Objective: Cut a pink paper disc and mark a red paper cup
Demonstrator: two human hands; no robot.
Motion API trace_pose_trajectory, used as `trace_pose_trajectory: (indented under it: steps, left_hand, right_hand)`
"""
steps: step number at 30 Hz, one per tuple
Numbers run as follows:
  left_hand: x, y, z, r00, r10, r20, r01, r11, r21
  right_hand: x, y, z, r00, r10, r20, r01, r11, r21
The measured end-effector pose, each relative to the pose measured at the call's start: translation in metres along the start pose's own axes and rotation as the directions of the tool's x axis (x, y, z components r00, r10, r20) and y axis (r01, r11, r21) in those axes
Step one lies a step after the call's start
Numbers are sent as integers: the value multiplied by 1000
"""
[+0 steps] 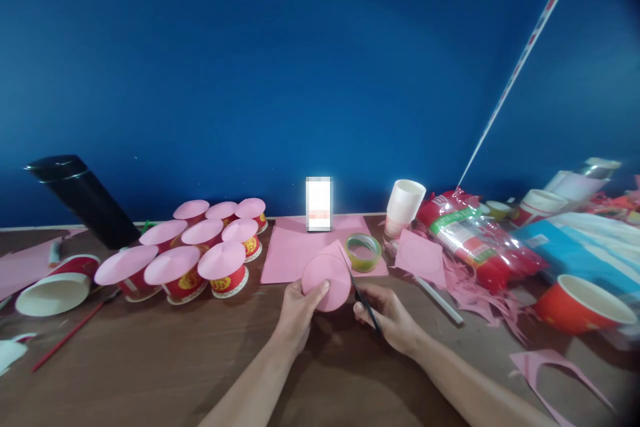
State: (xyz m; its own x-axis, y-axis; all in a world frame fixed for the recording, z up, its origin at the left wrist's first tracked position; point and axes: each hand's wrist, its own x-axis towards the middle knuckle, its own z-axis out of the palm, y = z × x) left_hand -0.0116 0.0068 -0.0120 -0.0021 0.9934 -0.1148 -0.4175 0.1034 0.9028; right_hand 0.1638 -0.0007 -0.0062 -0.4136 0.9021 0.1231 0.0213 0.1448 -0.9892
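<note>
Pinching the pink paper disc (327, 281), left-hand fingers (320, 289) overlap its lower edge

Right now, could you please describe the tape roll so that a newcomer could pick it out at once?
Start at the blue wall and drop to the large pink sheet lying flat on the brown table below it. Near that sheet's right edge, just beyond the right hand, lies the tape roll: the only green-and-yellow ring, hollow in the middle.
</note>
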Motion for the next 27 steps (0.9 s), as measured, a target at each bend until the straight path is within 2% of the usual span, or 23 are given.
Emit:
trace_pose_trajectory:
  steps: [13,27]
  left_hand:
    - [-4,9,9,997,-9,-72,7,999,-34]
    - [0,3,6,995,-8,-99,5,1000,-30]
  right_hand:
    - [-2,-3,-1,1000,-18,24,19,997,-74]
    - [-1,-2,-1,1000,-8,13,9,997,-80]
